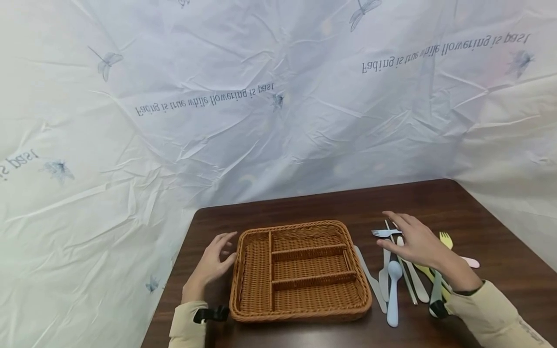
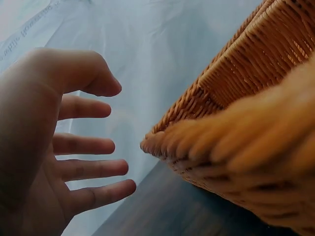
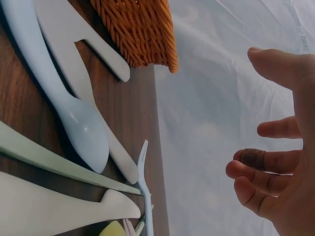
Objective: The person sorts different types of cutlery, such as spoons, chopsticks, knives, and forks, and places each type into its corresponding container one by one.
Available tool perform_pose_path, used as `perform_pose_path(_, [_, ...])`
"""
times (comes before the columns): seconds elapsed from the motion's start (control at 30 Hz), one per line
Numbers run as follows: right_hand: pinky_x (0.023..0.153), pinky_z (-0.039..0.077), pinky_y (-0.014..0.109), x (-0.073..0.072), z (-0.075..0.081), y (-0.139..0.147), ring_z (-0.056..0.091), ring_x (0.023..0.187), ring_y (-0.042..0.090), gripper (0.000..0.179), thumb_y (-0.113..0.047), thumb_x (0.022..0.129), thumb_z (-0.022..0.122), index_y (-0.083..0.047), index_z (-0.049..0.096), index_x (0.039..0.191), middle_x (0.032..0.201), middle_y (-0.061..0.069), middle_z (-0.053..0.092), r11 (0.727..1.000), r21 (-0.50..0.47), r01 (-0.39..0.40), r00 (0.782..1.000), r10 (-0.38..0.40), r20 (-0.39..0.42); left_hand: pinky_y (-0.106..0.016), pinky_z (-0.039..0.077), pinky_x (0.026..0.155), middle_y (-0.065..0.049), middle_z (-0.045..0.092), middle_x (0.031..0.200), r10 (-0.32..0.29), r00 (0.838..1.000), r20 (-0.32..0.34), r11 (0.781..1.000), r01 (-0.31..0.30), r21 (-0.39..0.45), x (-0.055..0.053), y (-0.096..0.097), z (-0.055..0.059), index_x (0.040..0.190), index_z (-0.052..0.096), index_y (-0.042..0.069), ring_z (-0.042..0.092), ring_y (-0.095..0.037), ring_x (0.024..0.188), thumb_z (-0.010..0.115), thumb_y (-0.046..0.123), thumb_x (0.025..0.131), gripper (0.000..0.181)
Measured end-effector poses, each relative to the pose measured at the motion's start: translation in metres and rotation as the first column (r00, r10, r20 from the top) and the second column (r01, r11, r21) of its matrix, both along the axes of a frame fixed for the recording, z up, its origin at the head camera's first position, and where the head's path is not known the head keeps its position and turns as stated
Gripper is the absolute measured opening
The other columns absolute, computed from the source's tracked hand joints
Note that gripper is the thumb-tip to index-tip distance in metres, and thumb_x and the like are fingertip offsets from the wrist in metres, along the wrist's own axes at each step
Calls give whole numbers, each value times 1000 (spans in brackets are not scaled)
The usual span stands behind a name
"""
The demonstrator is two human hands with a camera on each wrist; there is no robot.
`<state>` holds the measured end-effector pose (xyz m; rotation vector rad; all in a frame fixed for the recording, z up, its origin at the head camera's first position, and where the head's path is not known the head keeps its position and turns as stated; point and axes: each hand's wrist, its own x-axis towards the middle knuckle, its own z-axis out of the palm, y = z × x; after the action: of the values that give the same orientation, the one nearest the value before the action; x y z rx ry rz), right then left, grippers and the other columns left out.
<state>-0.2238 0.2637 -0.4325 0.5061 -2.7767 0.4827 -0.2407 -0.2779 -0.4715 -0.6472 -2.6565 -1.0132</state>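
both hands are raised with nothing held in them, one at either side of a brown wicker basket (image 1: 300,316) that sits on a dark wooden table (image 1: 304,205). the left hand (image 1: 213,261) is just beside the basket's left side, its forearm coming up from the near edge in a pale sleeve (image 1: 187,326) with a black strap (image 1: 212,314) at the wrist. its palm is turned toward the wicker; the left wrist view shows the four fingers spread, nearly straight, the thumb bent above them, and a gap between the fingertips and the basket's corner. the right hand (image 1: 419,246) hovers over the loose cutlery to the right of the basket, its arm slanting in from the lower right, thumb and fingers apart and pointing toward the basket. the right wrist view shows those fingers slightly bent, clear of the utensils. in the head view the hand covers part of a light blue fork (image 1: 383,233); nearer the person lies a light blue spoon (image 1: 393,299), with a pale knife (image 1: 371,280) between it and the basket, and a yellow fork (image 1: 446,239) lies beyond the right wrist. the basket's divided compartments hold no cutlery.
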Motion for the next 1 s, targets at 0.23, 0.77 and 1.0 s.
perform_pose_path(0.23, [86,44,68,-1,-4,1,48,118,51,82,-51,86,68,-1,41,145,133,31,50,1000,-6,0,1000,0,-12,-37,58,81,-19,49,137,-4,998,64,1000,3,12,1,-3,-7,146,45,12,60,-27,108,63,13,91,58])
perform_pose_path(0.77, [87,44,68,-2,-6,0,48,118,52,83,-52,87,67,3,42,143,131,34,50,1000,-7,26,1000,-26,4,-30,58,83,-6,58,127,-41,983,179,999,35,35,-1,1,-21,149,41,11,65,-21,106,63,13,92,60])
perform_pose_path(1.0, [88,43,69,-7,-15,2,50,116,53,81,-51,87,67,7,44,140,130,34,52,999,-22,39,999,-39,19,-36,59,80,-12,55,132,-51,990,128,999,49,16,1,1,-23,146,44,7,64,-28,108,62,11,93,56])
